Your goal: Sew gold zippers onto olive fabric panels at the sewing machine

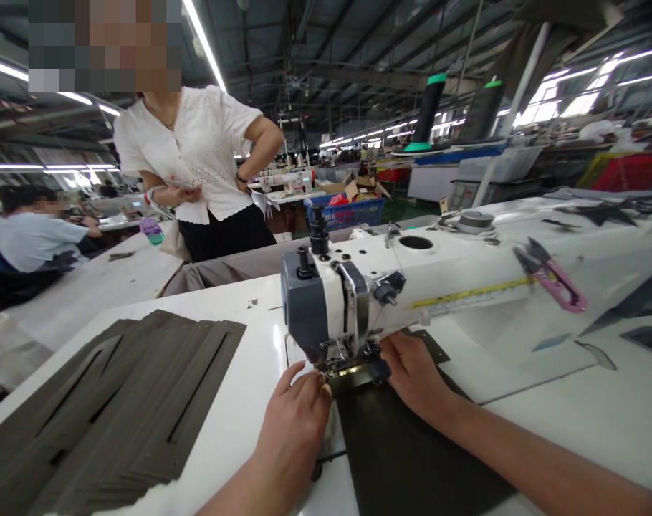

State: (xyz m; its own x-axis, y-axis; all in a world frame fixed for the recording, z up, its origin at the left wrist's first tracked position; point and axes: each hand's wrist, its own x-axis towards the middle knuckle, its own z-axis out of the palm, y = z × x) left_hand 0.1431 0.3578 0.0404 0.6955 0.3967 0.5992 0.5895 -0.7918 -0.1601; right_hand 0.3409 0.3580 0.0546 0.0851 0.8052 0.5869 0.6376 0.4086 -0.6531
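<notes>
A dark grey-brown fabric panel [412, 444] lies under the head of a white sewing machine [326, 301] and spreads toward me. At the left of the presser foot is my left hand [296, 419], fingers curled and thumb and fingertips pinched together; what lies between them is too small to make out. My right hand [417, 373] rests on the panel just right of the needle area, its fingers bent and their tips hidden behind the machine parts. A small lamp lights the needle area between both hands.
Slotted dark fabric pieces [159, 401] lie overlapping on the table at left. Pink-handled thread snips [557, 279] and a yellow measuring tape [471, 290] are on the machine arm. A person in a white blouse [197, 158] stands across the table. Thread cones [430, 111] stand behind.
</notes>
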